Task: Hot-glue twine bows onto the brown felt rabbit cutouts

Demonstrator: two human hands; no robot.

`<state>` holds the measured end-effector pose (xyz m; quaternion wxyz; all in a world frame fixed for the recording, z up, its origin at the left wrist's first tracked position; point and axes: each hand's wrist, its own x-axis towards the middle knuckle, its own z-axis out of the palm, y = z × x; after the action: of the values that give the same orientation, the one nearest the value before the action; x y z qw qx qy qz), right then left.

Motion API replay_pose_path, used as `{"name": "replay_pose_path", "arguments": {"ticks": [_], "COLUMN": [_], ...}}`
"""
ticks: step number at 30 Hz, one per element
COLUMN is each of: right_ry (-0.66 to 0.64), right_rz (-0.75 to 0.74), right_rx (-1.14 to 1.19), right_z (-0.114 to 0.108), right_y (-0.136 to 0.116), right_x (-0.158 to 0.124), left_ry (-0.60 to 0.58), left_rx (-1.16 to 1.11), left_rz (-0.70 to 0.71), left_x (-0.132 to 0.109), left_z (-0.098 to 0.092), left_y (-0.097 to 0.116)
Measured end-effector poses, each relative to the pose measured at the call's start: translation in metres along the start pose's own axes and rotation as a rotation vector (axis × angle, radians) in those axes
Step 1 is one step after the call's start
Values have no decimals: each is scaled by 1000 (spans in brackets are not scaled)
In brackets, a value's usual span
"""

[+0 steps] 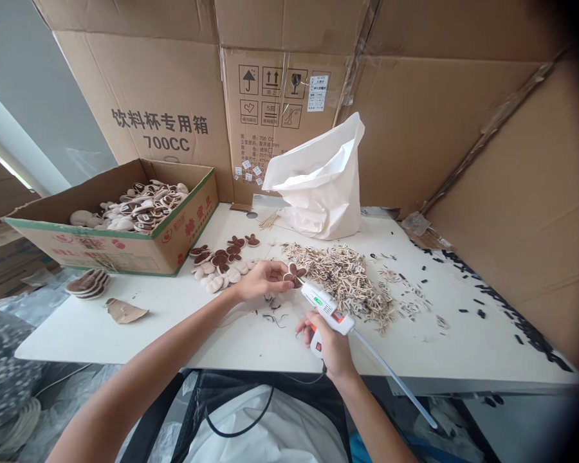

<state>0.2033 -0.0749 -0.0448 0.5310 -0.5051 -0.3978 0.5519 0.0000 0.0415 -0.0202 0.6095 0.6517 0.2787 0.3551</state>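
Note:
My left hand pinches a small brown fabric piece with rounded lobes and a pale edge. In my right hand is a white glue gun with an orange trigger, its nozzle tip at the brown piece. A long glue stick sticks out of the gun's back end. Left of my left hand lie similar brown pieces and pale cream ones. Just beyond the gun spreads a heap of small pale loop-like bits.
At the left stands an open cardboard box holding many finished-looking brown and cream pieces. A white bag stands at the back. Black bits line the right edge. A stack of pieces and a cardboard scrap lie front left.

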Motion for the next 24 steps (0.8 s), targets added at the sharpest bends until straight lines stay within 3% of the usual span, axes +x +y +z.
{"name": "replay_pose_path", "arguments": {"ticks": [24], "right_ry": [-23], "right_rz": [-6], "right_rx": [-52], "right_z": [-7], "right_y": [10], "right_x": [3], "left_ry": [-5], "left_rx": [-44], "left_rz": [6], "left_x": [-1], "left_z": [2], "left_y": [3]}}
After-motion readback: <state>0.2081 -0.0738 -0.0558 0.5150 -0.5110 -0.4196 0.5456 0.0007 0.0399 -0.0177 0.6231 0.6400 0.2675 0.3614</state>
